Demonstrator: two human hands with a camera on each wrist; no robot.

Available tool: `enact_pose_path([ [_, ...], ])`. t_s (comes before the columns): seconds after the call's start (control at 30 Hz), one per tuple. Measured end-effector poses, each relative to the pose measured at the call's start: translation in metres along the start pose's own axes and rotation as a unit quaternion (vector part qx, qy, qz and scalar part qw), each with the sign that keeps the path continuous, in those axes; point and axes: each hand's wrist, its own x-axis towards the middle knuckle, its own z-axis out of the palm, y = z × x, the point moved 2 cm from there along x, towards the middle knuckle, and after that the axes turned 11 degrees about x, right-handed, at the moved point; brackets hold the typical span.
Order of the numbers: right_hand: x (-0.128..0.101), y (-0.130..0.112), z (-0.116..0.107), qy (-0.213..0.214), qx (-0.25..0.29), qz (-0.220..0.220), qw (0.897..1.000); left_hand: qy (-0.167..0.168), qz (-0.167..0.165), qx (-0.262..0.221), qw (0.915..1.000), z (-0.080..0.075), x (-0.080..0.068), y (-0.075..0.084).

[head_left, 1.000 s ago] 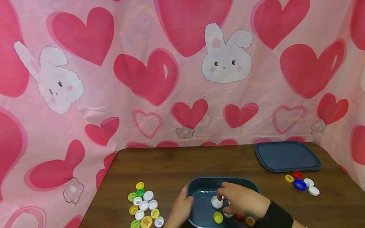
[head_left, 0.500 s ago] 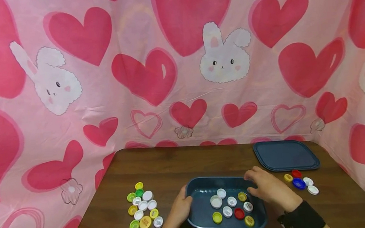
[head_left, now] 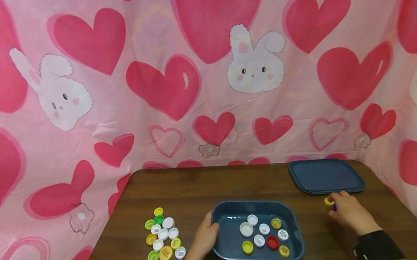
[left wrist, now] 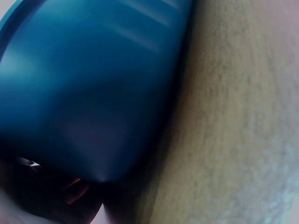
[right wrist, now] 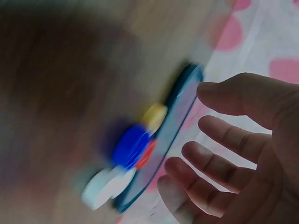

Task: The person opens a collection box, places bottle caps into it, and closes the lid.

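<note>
A dark blue rectangular container (head_left: 228,221) stands near the table's front with several white, yellow and red bottle caps inside. My left hand (head_left: 204,238) grips its left side, thumb at the rim; the container's outer wall (left wrist: 98,88) fills much of the left wrist view. My right hand (head_left: 351,214) is over a small group of caps on the right, its fingers loosely spread and holding nothing. In the right wrist view that group shows as a yellow cap (right wrist: 154,117), a blue cap (right wrist: 131,145), a red cap (right wrist: 146,155) and white caps (right wrist: 99,190).
Left of the container lies a cluster of several caps, among them a large yellow cap (head_left: 166,254), a green cap (head_left: 158,219) and a white cap (head_left: 168,223). A flat dark blue lid (head_left: 325,175) lies at the back right. Behind the table (head_left: 206,185) hangs a pink heart-patterned cloth (head_left: 171,142).
My right hand has left the container's inside and moved right to the caps near the lid. A second ago it was over the container's caps. The left hand keeps its grip.
</note>
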Motion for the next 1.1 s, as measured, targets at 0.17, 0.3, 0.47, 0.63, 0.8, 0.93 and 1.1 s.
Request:
enact_pose_path([
  [0.17, -0.003, 0.032, -0.006, -0.012, -0.009, 0.034, 0.999, 0.001, 0.004, 0.000, 1.0000, 0.001, 0.000, 0.001],
  [0.3, -0.005, 0.046, -0.009, -0.018, -0.010, 0.041, 0.999, 0.005, 0.007, 0.003, 1.0000, 0.000, 0.001, 0.002],
  [0.47, -0.006, 0.054, -0.009, -0.024, -0.004, 0.042, 0.999, 0.002, 0.007, -0.005, 1.0000, 0.000, 0.002, 0.002],
  [0.63, -0.006, 0.059, -0.010, -0.027, -0.009, 0.055, 0.998, 0.006, 0.010, -0.003, 0.9999, 0.001, 0.000, 0.003],
  [0.8, -0.006, 0.063, -0.009, -0.026, -0.009, 0.062, 0.998, 0.003, 0.007, -0.008, 0.9999, 0.001, -0.001, 0.004],
  [0.93, -0.005, 0.067, -0.008, -0.025, -0.009, 0.061, 0.998, -0.001, 0.007, -0.010, 0.9999, 0.002, -0.001, 0.003],
  [1.1, -0.003, 0.072, -0.006, -0.030, -0.005, 0.063, 0.998, -0.008, 0.002, -0.018, 0.9998, 0.003, -0.002, 0.002],
])
